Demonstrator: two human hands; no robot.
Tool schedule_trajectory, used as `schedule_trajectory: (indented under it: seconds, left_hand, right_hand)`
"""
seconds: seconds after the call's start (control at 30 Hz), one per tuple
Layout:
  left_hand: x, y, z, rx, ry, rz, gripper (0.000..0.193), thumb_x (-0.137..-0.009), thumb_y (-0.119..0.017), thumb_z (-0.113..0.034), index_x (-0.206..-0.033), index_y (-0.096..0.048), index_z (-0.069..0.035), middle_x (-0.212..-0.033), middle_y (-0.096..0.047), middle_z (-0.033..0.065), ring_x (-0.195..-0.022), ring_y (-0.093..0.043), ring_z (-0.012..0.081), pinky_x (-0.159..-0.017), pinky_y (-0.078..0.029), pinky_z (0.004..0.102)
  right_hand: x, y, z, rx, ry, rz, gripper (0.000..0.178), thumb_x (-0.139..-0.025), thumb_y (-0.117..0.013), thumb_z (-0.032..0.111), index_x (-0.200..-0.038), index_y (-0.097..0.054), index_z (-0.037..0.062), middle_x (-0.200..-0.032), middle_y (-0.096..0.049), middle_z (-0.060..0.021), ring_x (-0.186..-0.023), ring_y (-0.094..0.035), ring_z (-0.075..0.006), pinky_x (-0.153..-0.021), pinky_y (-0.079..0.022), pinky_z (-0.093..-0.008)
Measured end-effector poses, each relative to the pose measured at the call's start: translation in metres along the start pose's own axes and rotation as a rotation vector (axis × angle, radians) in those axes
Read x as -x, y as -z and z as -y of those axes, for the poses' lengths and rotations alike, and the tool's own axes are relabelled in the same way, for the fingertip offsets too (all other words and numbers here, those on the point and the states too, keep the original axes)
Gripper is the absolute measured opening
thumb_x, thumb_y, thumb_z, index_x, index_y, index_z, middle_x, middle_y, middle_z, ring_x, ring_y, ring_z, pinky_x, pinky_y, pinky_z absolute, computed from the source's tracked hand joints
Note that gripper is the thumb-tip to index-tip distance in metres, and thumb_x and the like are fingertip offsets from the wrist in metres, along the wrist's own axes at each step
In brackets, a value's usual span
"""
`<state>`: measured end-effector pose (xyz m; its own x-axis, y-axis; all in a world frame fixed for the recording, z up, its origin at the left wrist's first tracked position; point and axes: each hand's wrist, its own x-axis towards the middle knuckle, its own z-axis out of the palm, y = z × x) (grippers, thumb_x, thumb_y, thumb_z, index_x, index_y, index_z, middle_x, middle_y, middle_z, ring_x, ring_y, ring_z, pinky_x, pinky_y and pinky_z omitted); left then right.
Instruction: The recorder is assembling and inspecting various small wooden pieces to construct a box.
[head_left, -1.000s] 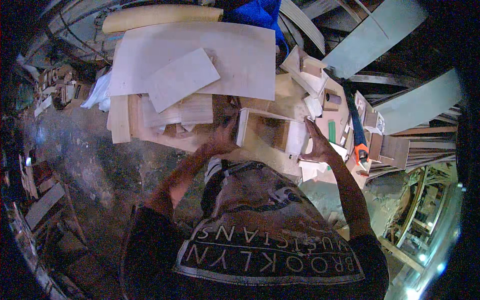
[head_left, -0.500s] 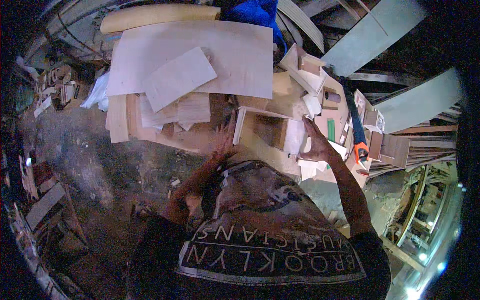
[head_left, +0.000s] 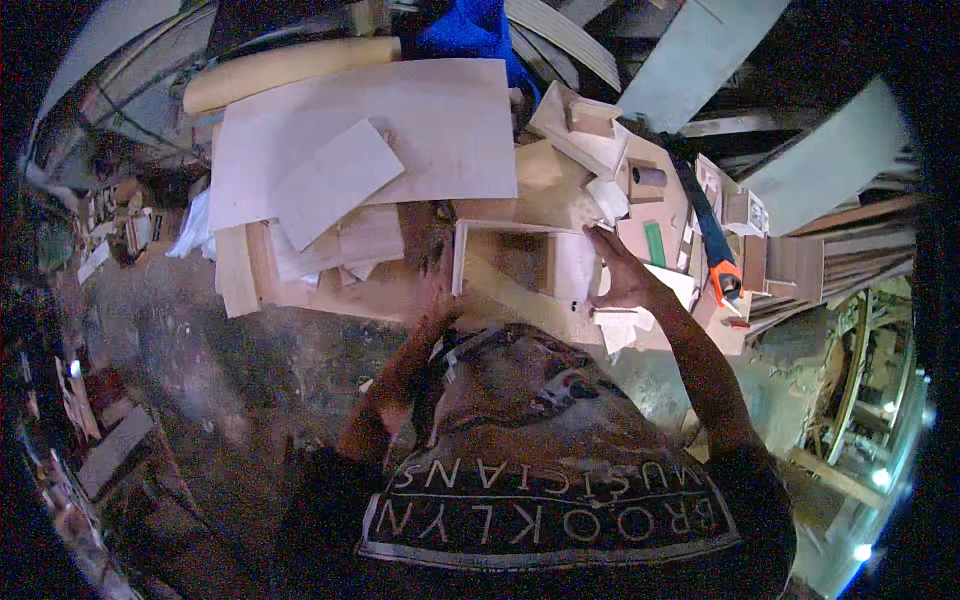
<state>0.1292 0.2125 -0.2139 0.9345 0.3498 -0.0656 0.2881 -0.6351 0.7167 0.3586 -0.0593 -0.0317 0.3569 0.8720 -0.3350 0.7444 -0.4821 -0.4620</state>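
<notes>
A small wooden box frame point(head_left: 507, 262), open at the top, sits at the table's near edge between my two hands. Its left wall is a pale upright board point(head_left: 460, 258); a white panel point(head_left: 573, 268) forms the right end. My left hand point(head_left: 436, 287) is beside the left wall, fingers stretched out and somewhat blurred. At the right end is my right hand point(head_left: 622, 272), fingers and thumb spread apart in a C shape, the tips at or very near the white panel. Whether either palm presses on the box I cannot tell.
Large pale sheets point(head_left: 450, 130) and a smaller board point(head_left: 342, 182) lie left of the box. To the right are a handsaw with an orange handle point(head_left: 726, 282), a dark cylinder point(head_left: 648, 177), a green strip point(head_left: 654, 244) and another wooden box piece point(head_left: 590, 125).
The whole view has shifted, so the table and box appear a little farther left and lower. Both hands stay at the box's two ends, with the left fingers slightly more upright.
</notes>
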Motion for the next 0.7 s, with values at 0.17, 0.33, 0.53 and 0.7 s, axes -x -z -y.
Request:
schedule_trajectory:
  seconds: [0.17,0.33,0.53,0.7]
  left_hand:
    - [0.006,-0.002,0.004,0.029,-0.159,-0.180,0.100,-0.076,-0.070,-0.040,-0.153,-0.014,-0.008,-0.152,-0.030,0.0226,-0.136,-0.032,0.0465,-0.109,-0.030,0.0578]
    - [0.005,-0.007,0.010,0.010,-0.152,-0.171,0.108,-0.074,-0.073,-0.042,-0.152,-0.009,-0.004,-0.153,-0.026,0.0238,-0.136,-0.032,0.0461,-0.111,-0.028,0.0548]
    - [-0.004,0.020,-0.012,0.104,-0.139,-0.066,0.122,-0.070,-0.079,-0.043,-0.151,0.001,0.000,-0.154,-0.020,0.0253,-0.139,-0.028,0.0445,-0.114,-0.026,0.0498]
    - [-0.025,0.061,-0.039,0.194,-0.250,0.071,0.140,-0.060,-0.087,-0.046,-0.150,0.010,0.001,-0.157,-0.009,0.0260,-0.144,-0.018,0.0403,-0.117,-0.022,0.0454]
  right_hand:
    - [-0.001,0.004,0.007,-0.008,-0.029,0.033,0.125,-0.055,-0.088,0.027,-0.151,-0.013,0.0055,-0.150,-0.025,-0.0241,-0.139,-0.027,-0.0382,-0.116,-0.029,-0.0426]
    - [0.000,0.001,0.004,-0.007,0.001,-0.016,0.124,-0.053,-0.088,0.025,-0.151,-0.015,0.0044,-0.148,-0.027,-0.0249,-0.138,-0.028,-0.0389,-0.116,-0.029,-0.0415]
    - [0.000,-0.007,-0.012,0.002,0.052,-0.046,0.119,-0.054,-0.085,0.026,-0.149,-0.018,0.0012,-0.147,-0.028,-0.0260,-0.137,-0.029,-0.0400,-0.115,-0.028,-0.0437]
    - [0.008,-0.011,-0.018,0.038,0.069,-0.081,0.119,-0.053,-0.085,0.029,-0.148,-0.019,0.0010,-0.147,-0.028,-0.0268,-0.137,-0.029,-0.0416,-0.115,-0.027,-0.0461]
